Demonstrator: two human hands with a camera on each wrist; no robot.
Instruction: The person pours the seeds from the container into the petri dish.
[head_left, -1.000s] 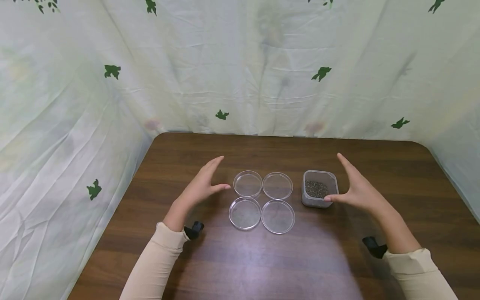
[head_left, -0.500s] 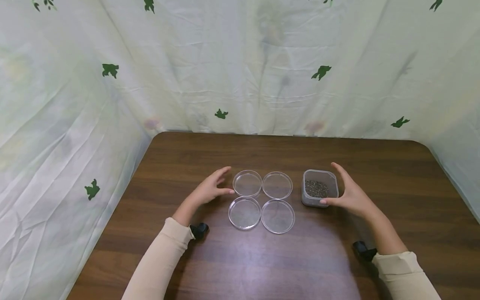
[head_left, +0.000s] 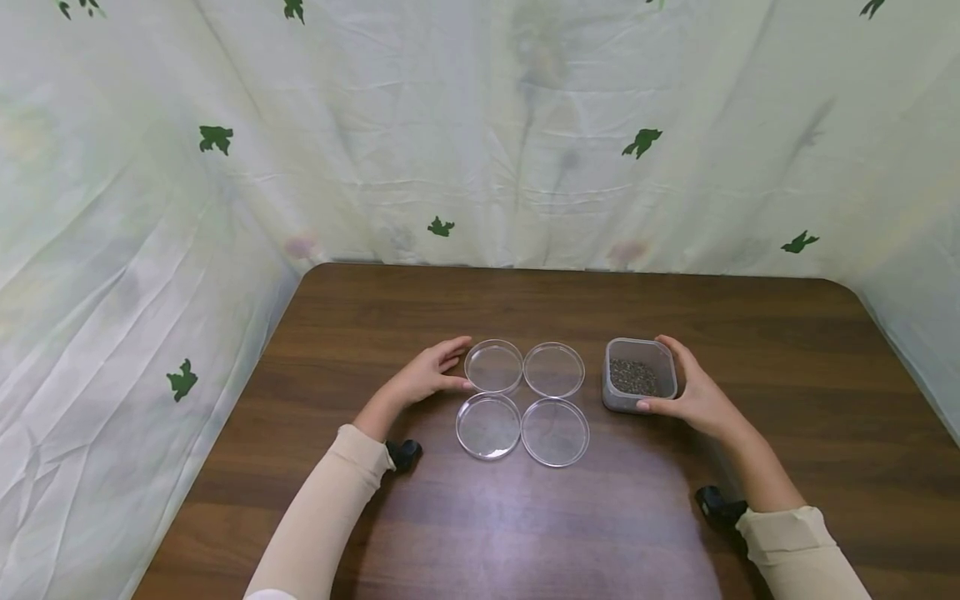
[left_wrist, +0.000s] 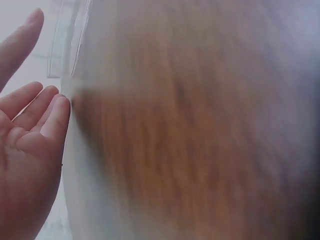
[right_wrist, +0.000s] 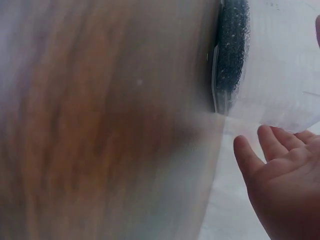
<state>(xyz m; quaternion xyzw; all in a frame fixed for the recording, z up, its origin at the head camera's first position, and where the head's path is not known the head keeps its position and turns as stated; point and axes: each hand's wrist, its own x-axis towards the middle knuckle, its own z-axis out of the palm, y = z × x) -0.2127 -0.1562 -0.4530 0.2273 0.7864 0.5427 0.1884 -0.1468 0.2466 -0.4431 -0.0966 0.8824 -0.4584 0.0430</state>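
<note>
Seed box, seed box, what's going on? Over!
Right hand curled round seed box, upright on table. Left hand touching far-left clear dish. Four dishes empty. Nothing in the way.

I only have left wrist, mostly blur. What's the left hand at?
Observer: In the head view, the left hand is at the left rim of the far-left petri dish, one of four clear dishes laid two by two.
Operator: And the right hand?
Observer: The right hand cups the right side of a small clear tub, thumb at its near edge.
Operator: Anything in the tub?
Observer: Dark seeds, seen through the tub's wall in the right wrist view. The dishes look empty.
</note>
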